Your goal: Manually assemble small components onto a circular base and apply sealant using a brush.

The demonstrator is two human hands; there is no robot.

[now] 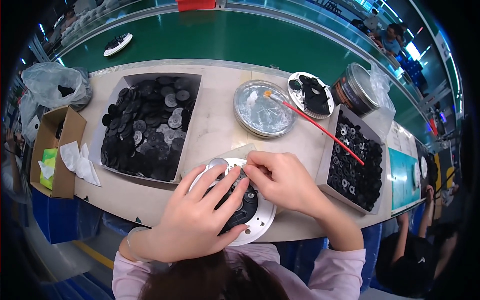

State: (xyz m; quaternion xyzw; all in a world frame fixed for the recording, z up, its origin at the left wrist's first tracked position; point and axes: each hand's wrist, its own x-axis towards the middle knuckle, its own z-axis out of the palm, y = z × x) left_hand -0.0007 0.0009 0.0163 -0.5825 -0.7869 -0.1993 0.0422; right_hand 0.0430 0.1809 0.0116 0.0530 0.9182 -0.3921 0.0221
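A round white disc with a black part mounted in its middle lies at the near edge of the bench. My left hand rests spread over it, fingers pressing on the black part. My right hand pinches something small at the disc's upper rim; what it grips is hidden by the fingers. A large box of black round parts stands to the left, and a smaller box of little black gear-like parts to the right.
A round tin of clear grease holds a red-handled brush. Behind it are a white disc with black parts, a dark can, a green conveyor carrying one disc, and a cardboard box with tissues at left. Another person sits at right.
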